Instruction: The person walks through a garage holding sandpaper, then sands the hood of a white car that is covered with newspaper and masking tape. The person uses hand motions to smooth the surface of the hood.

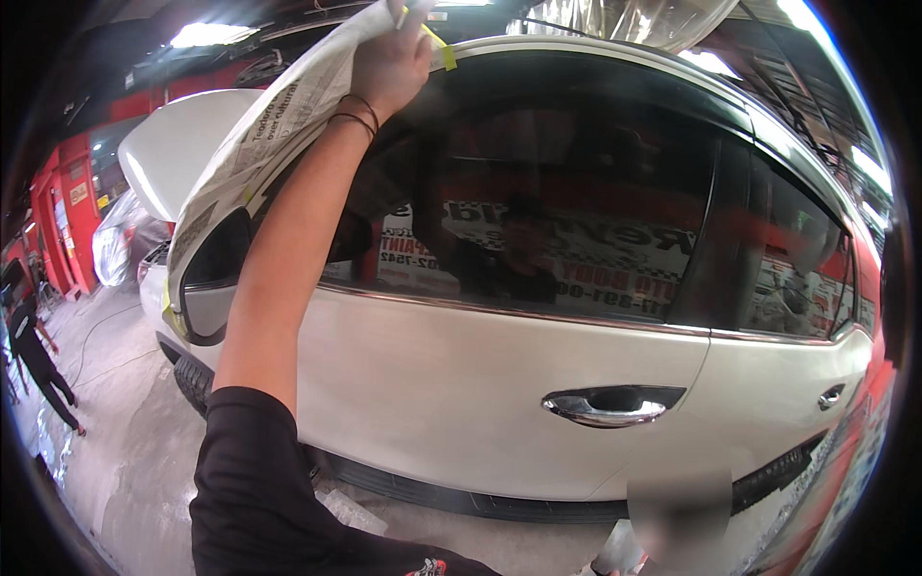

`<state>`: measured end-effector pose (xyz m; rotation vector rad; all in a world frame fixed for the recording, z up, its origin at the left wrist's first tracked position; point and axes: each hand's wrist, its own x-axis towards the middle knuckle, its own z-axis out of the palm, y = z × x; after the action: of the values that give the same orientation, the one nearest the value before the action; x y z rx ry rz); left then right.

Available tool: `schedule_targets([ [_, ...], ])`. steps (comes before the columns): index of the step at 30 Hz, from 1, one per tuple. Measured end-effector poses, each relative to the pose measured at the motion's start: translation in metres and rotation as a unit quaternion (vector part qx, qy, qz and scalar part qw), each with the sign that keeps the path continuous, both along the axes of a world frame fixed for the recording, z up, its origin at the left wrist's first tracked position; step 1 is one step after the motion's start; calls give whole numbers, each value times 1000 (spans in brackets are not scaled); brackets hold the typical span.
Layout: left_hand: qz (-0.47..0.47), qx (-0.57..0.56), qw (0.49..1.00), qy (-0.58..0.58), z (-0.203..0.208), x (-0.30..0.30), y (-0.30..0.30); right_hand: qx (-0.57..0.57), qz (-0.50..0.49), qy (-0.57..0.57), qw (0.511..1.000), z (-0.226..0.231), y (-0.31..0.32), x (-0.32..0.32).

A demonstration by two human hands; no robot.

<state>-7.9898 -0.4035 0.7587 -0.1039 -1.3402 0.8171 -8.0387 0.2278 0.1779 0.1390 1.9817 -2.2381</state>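
Observation:
My left arm stretches up past the front window of a white car [461, 374]. At the top of the windshield pillar my left hand [389, 72] has its fingers closed at the edge of a newspaper masking sheet [288, 110]. A light grey piece, too small to name, sticks up beside the fingers. Yellow-green masking tape [448, 58] shows at the roof edge just right of the hand. The sheet hangs down along the windshield side toward the black-edged side mirror [219, 252]. My right hand is out of view.
A chrome door handle [615, 407] and dark side windows [538, 221] face me. The raised white hood [178, 144] stands at far left. Clear plastic sheeting [643, 21] hangs above the roof. Another person [40, 350] in dark clothes is at the left edge. A cable crosses the floor.

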Motion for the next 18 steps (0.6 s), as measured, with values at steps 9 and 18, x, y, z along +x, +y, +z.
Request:
schedule_targets([
  [9,-210,165,937,-225,-140,-25,126,113,78,8,990,-135,68,-82],
  [18,61,483,840,239,-363,205,168,252,247,-16,936,-166,9,-83],
])
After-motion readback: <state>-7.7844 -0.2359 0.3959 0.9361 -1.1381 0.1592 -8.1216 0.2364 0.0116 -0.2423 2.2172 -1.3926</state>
